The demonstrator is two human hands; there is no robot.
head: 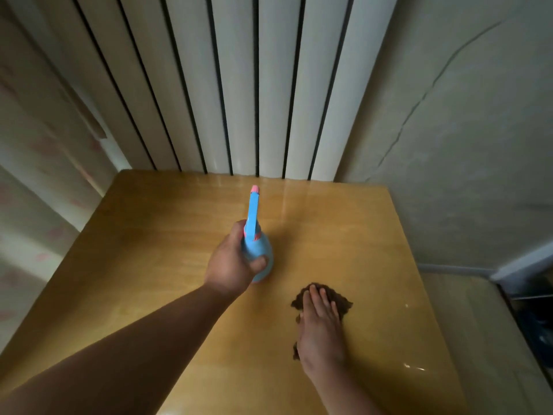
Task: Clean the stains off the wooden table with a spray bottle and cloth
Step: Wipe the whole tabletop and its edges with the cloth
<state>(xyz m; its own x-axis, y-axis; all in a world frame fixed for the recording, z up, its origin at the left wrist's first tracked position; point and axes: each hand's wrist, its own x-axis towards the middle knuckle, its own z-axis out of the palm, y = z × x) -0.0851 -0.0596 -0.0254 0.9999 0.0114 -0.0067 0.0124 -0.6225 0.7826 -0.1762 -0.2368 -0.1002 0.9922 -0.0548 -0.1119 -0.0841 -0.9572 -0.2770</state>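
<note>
I record the left hand (233,262) at the end of an outstretched bare forearm, over the middle of the wooden tabletop (149,250). Its fingers and thumb are curled round the body of a blue spray bottle (261,245), a firm grip. The bottle stands upright in that hand. Its long blue head points away from me, toward the far edge, and ends in a pink nozzle tip (254,189). I cannot tell whether the bottle's base touches the tabletop.

To the right of that hand and nearer to me, the right hand (321,324) lies flat, palm down, with straight fingers close together. It presses on a dark brown cloth (344,304) that is crumpled on the tabletop. The cloth shows beyond the fingertips and on both sides of the hand.

Further right of the right hand, small bright specks (406,305) show on the glossy surface. A white ribbed radiator (239,85) stands beyond the far edge.
</note>
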